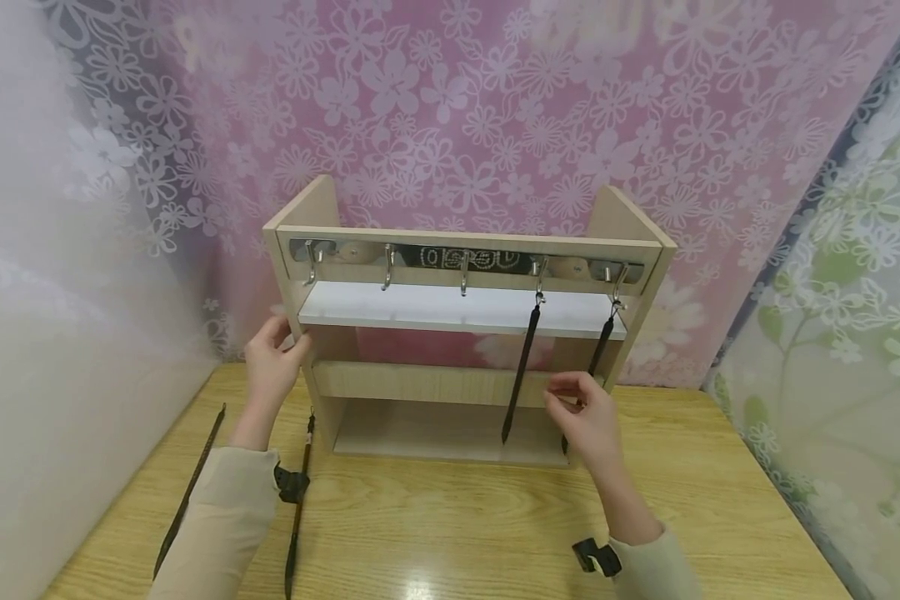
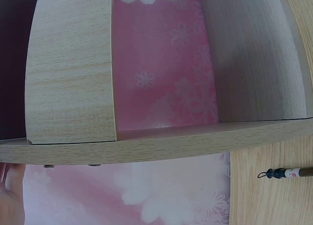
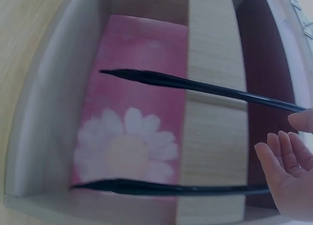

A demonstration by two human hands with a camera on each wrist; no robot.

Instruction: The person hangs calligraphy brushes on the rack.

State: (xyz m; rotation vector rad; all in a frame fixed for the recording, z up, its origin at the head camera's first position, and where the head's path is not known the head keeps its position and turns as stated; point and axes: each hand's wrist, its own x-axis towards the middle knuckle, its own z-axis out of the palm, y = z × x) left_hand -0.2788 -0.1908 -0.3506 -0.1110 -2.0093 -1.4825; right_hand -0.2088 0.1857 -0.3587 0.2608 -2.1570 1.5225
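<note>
A small light-wood shelf stands on the table with a metal hook rail along its top front. Two dark calligraphy brushes hang tip-down by their loops: one brush from the second hook from the right, another brush from the rightmost hook. My left hand grips the shelf's left side panel, thumb at its front edge. My right hand is in front of the rightmost brush, partly covering it, with loosely bent fingers and nothing held. In the right wrist view its fingertips are between the two brushes.
Two more brushes lie on the table at the left: one brush near the table's left edge, one brush beside the left forearm. Flowered pink cloth hangs behind the shelf, with pale sheeting on both sides.
</note>
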